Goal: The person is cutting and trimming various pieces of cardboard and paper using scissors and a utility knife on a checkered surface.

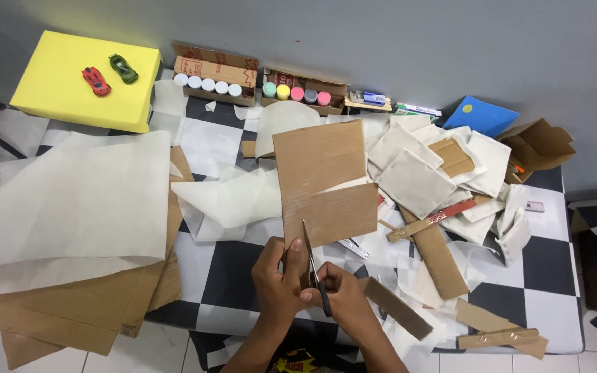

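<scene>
At the near edge of the checkered counter (233, 266), the right hand (340, 293) has its grip closed through the handles of the scissors (314, 273), blades biting into the bottom edge of a cardboard sheet (323, 183). The left hand (276, 275) pinches that sheet's near left corner. Cardboard strips (443, 259) and paper scraps (416, 183) crowd the right; large paper sheets (70, 200) lie left. Farther off stand paint pots in boxes (215, 72) and a yellow block (70, 97) carrying two toy cars (110, 74).
</scene>
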